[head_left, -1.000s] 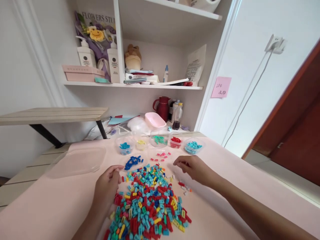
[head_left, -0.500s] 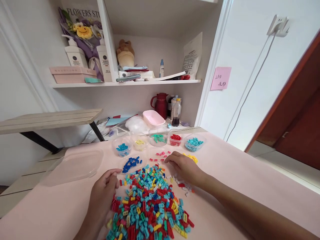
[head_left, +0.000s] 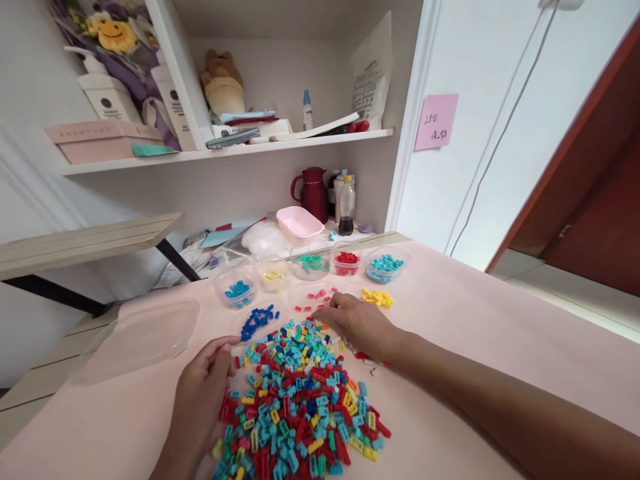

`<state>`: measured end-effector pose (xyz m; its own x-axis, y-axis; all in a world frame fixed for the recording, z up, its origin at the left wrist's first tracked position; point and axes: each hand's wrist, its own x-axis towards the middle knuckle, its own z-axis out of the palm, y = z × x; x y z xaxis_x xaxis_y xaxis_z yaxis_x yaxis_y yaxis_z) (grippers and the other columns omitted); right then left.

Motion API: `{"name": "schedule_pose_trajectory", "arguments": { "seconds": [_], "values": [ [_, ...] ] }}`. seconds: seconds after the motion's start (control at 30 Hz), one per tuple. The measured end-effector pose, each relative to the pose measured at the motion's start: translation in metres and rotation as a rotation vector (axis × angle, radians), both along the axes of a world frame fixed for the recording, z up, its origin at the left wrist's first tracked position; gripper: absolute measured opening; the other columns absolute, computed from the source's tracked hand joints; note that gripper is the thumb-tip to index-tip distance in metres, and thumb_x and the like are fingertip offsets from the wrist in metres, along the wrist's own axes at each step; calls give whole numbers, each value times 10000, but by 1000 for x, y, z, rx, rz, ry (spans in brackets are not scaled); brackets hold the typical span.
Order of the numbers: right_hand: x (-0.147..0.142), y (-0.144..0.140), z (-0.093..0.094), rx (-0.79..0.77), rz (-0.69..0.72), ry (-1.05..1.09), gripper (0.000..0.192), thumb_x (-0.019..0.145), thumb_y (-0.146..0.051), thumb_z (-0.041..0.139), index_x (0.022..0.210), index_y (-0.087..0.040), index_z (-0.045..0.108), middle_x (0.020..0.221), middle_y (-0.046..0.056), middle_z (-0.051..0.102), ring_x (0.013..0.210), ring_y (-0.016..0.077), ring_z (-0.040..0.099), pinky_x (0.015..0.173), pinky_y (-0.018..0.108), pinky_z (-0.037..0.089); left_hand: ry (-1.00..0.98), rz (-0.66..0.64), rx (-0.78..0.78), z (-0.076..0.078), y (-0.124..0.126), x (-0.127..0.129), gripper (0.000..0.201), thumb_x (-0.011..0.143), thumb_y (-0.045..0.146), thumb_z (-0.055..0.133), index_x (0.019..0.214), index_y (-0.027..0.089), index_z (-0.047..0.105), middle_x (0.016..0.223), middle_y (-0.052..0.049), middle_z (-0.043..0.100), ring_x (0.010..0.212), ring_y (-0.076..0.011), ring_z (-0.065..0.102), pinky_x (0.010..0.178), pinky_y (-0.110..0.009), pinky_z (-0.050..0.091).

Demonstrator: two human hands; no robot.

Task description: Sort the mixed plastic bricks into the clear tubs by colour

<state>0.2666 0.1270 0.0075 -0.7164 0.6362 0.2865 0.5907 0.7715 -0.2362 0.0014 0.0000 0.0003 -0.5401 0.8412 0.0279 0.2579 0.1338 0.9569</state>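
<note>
A big heap of small coloured plastic pieces (head_left: 300, 397) lies on the pink table (head_left: 475, 333). My left hand (head_left: 205, 387) rests at the heap's left edge, fingers curled and touching pieces. At the heap's far edge, near a few pink pieces (head_left: 315, 297), my right hand (head_left: 357, 323) has its fingertips down on the pieces; whether it pinches one is not visible. Beyond lie loose dark blue pieces (head_left: 257, 320) and yellow pieces (head_left: 379, 298). Clear cups hold sorted blue (head_left: 239, 291), yellow (head_left: 273, 275), green (head_left: 311, 263), red (head_left: 347, 259) and turquoise pieces (head_left: 385, 263).
A clear plastic lid (head_left: 140, 337) lies left on the table. Behind the table stand a pink tub (head_left: 299, 223), a red jug (head_left: 314, 192) and bottles (head_left: 346, 205) under a loaded shelf (head_left: 225, 150). A wooden bench top (head_left: 85, 241) juts in at left. A door (head_left: 590, 167) stands at right.
The camera has tilted down and to the right. My right hand moved left and inward onto the heap's far edge, uncovering the yellow pieces. My left hand stayed at the heap's left edge.
</note>
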Motion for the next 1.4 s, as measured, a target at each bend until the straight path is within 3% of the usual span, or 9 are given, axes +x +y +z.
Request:
{"name": "schedule_pose_trajectory", "arguments": {
  "seconds": [0.17,0.27,0.4,0.57,0.77,0.93,1.4],
  "values": [
    [12,-3,0,-163,2,214,291,927,-220,402,1079,-274,644,1060,63,569,852,154,586,755,288,492,-5,-5,-3,0,1,0,445,708,492,601,1054,217,647,585,67,476,444,-77,356,407,-194,279],
    [16,-3,-2,-156,-15,217,312,929,-231,400,1149,-251,620,1089,83,582,920,180,587,825,326,490,1,-9,4,0,1,0,460,705,506,605,1052,207,650,583,64,473,446,-80,360,409,-199,276],
    [16,-8,3,-171,75,165,304,916,-192,414,1089,-242,659,1050,73,635,1002,203,567,872,341,467,-12,-8,7,0,2,0,443,713,513,598,1027,205,655,585,63,461,452,-80,345,413,-198,263],
    [21,-12,12,-241,65,190,288,900,-205,450,1099,-261,651,1066,49,656,984,190,577,864,324,465,-6,-24,-1,-2,2,-1,426,727,509,588,1032,218,646,590,63,466,467,-85,350,425,-193,263],
    [24,-11,10,-191,58,97,274,877,-289,520,1107,-227,656,1078,81,641,1010,222,560,881,350,443,8,-31,-10,-3,2,-4,437,733,497,588,1064,215,630,598,57,473,482,-95,365,435,-198,281],
    [26,-16,9,-136,121,50,398,763,-381,672,1129,-226,646,1129,100,606,1025,265,542,876,403,430,-25,-32,-22,-1,1,-2,456,737,516,580,1082,221,620,608,56,469,486,-94,351,424,-193,277],
    [23,-15,5,-219,128,141,296,690,-218,727,976,-228,654,1001,46,641,932,203,553,803,322,441,46,-37,-21,2,1,1,438,722,537,575,1020,222,642,578,59,480,489,-105,382,458,-209,283]
  ]
}}
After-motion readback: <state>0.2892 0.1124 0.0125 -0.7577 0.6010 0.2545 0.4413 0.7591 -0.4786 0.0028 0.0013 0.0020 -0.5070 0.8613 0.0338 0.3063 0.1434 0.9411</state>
